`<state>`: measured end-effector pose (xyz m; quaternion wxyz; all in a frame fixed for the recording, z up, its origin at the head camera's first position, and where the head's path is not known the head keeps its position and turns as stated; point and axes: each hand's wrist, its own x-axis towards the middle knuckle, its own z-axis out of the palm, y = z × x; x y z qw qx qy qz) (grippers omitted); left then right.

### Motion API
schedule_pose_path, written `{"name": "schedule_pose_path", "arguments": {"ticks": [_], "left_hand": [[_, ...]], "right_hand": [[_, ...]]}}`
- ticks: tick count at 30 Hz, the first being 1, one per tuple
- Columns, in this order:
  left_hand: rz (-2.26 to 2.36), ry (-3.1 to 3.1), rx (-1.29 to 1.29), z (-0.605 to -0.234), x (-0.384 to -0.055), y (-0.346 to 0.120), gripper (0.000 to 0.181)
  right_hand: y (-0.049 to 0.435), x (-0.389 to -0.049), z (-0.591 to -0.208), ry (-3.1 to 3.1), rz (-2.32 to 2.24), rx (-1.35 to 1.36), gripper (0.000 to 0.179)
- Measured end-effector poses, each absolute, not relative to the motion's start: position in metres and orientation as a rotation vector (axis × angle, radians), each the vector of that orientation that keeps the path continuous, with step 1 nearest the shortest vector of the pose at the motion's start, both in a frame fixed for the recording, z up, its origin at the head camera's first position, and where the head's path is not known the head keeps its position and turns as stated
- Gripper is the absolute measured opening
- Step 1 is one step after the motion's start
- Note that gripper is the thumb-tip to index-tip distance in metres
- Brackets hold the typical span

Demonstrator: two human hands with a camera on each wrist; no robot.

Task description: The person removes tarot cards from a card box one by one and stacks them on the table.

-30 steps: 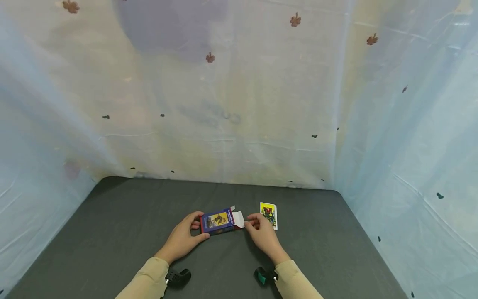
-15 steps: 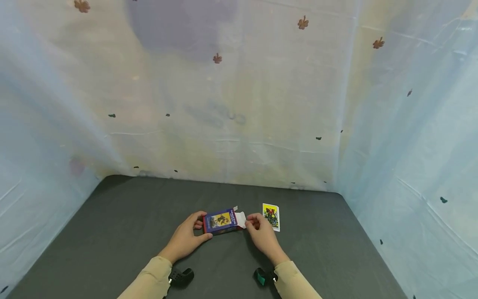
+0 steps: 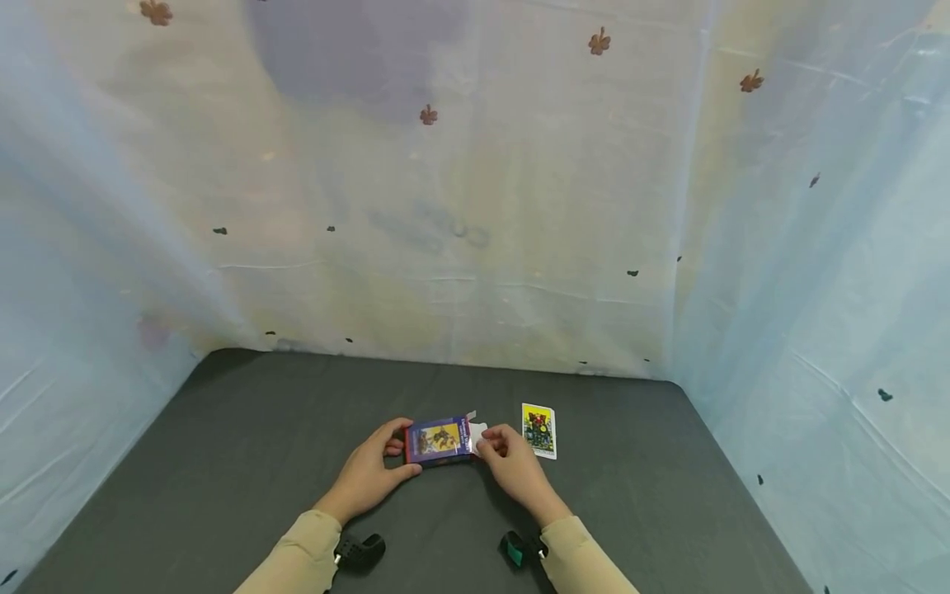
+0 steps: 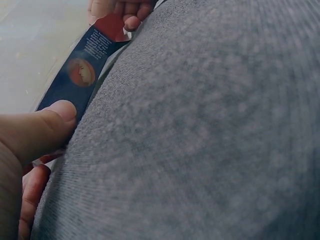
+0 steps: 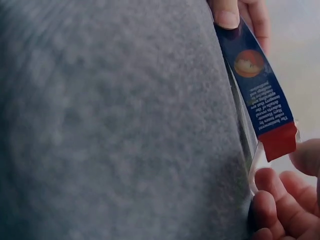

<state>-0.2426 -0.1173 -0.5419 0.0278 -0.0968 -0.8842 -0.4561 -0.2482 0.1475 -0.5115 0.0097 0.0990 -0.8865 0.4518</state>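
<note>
Holding the left end of the blue box (image 3: 438,439) in the left grip (image 3: 369,470), pressing the thumb to its near side and curling the fingers at the far left corner. Pinching the white flap (image 3: 477,438) at the box's right end with the right grip (image 3: 515,472). Sitting slightly farther left with that right grip than half a second ago, covering more of the flap and baring more of the yellow picture card (image 3: 539,431) lying to the right. Keeping the left grip and box nearly in place. Hiding much of the flap behind the right fingertips in the head view; also hiding the box's underside. Filling most of both wrist views with the blurred dark surface (image 3: 312,404), leaving the small side print hard to read. Hanging along the far side, a pale curtain (image 3: 475,181), cut off at the top.
</note>
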Motion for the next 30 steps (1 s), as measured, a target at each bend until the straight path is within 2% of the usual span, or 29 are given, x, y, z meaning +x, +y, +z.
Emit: {"name": "schedule_pose_path", "arguments": {"ticks": [30], "left_hand": [[-1.386,-2.720,-0.285,-0.5413,-0.2421,-0.1177,0.074]], "right_hand": [[0.1439,-0.2464,-0.5177,-2.768,1.399,0.337,0.017]]}}
